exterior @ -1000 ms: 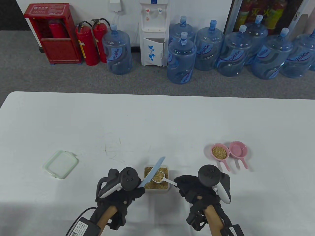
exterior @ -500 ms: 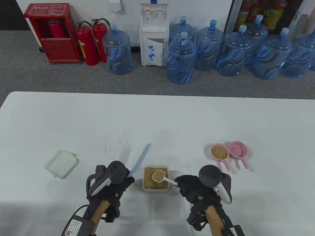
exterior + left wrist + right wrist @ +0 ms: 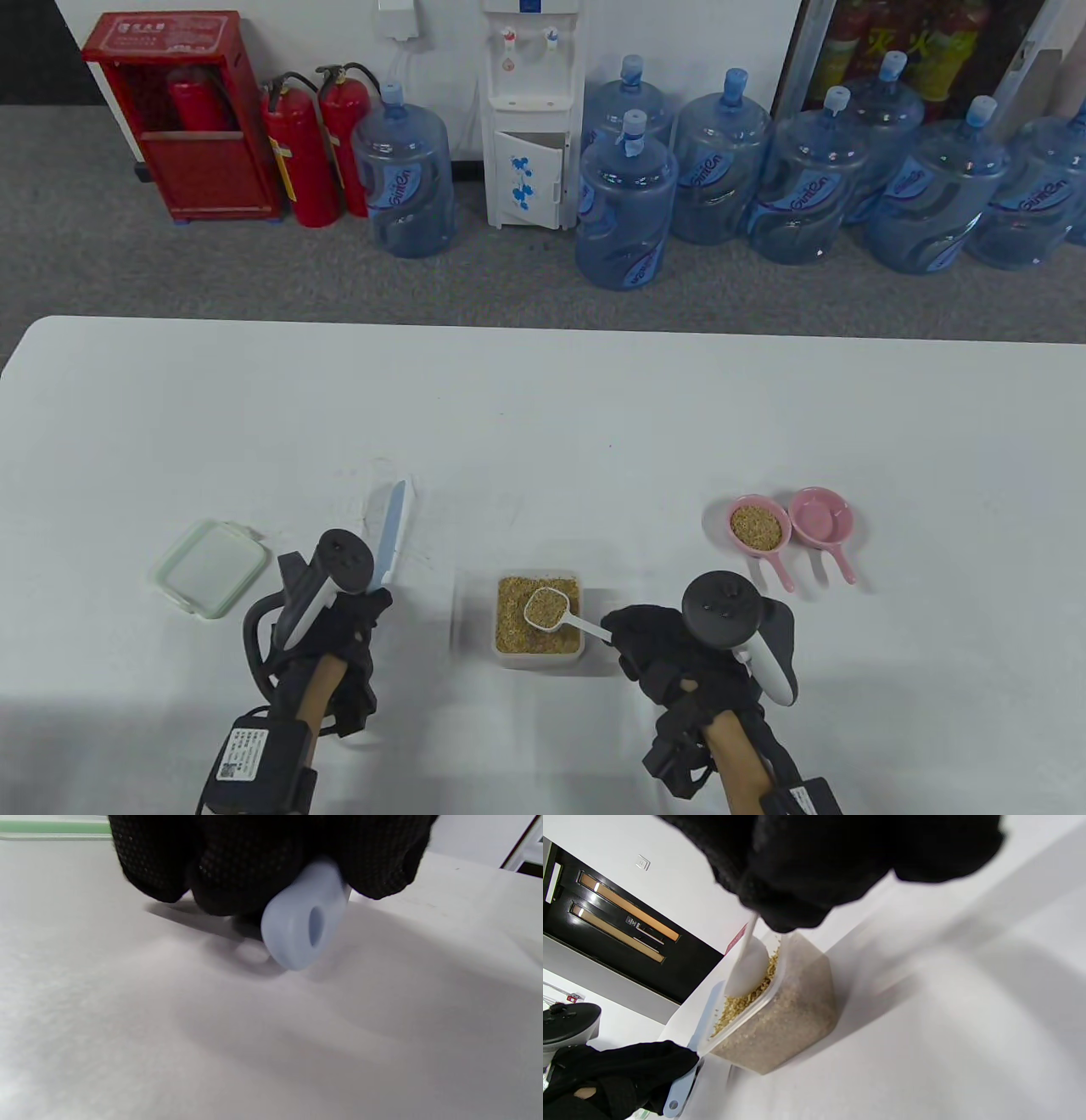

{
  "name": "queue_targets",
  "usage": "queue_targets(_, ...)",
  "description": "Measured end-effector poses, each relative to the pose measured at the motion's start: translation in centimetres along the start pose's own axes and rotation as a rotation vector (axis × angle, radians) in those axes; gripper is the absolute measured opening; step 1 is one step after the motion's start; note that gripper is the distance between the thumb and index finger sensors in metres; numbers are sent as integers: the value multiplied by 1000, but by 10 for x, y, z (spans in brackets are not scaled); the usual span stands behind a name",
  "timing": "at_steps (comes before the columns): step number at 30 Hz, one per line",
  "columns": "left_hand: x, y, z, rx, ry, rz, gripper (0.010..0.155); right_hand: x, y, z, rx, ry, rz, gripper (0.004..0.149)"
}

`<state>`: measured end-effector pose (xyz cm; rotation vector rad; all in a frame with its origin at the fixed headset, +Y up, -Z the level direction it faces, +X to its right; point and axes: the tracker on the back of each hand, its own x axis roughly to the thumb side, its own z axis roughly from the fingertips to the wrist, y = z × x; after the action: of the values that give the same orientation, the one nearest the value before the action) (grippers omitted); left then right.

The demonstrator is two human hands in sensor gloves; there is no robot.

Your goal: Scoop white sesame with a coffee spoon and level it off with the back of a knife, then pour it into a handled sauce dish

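A clear square tub of sesame stands near the table's front. My right hand pinches the handle of a white coffee spoon, whose level-filled bowl hangs just over the tub. My left hand grips the handle of a pale blue knife left of the tub, its blade pointing away and low over the table. Two pink handled sauce dishes sit at the right: one holds sesame, the other is empty.
A green-rimmed tub lid lies at the left, close to my left hand. The white table stretches far back; its front edge is near my wrists. Water bottles and fire extinguishers stand on the floor beyond.
My left hand has carried the knife from across the spoon and tub leftward and down toward the table. The right hand and the filled spoon have stayed over the tub.
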<state>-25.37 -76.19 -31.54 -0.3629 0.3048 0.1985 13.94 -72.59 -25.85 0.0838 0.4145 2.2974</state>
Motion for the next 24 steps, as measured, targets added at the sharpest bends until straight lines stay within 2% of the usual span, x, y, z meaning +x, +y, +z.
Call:
queue_targets(14, 0, 2, 0, -10, 25, -1, 45, 1, 1, 0, 2, 1, -1, 42)
queue_targets(19, 0, 2, 0, 51, 64, -111, 45, 1, 1, 1, 0, 1, 0, 42)
queue_targets(24, 2, 2, 1, 74, 72, -149, 46, 2, 1, 1, 1, 0, 0, 42)
